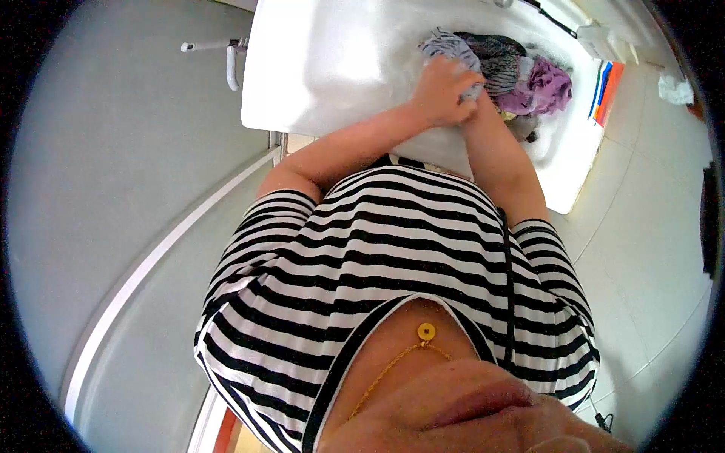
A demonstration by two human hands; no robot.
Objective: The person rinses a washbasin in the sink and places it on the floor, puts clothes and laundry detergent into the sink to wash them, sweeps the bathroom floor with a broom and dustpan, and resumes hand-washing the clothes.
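My left hand (447, 89) is closed around a grey-and-white striped cloth (455, 47), which bunches above and below its fingers. My right forearm (504, 143) reaches in from the other side and meets the left hand; the fingers of my right hand are mostly hidden behind it and the cloth. To the right lie a dark patterned cloth (495, 54) and a crumpled purple cloth (547, 87), both wet-looking, amid foamy water. A bit of yellow cloth shows below the purple one. All of this lies in a white sink (317, 83).
An orange, blue and white packet (608, 92) stands at the sink's right edge. A metal handle (232, 68) sticks out from the grey panel (128, 128) on the left. White tiles (627, 226) cover the right side, where a whitish crumpled item (674, 89) is seen.
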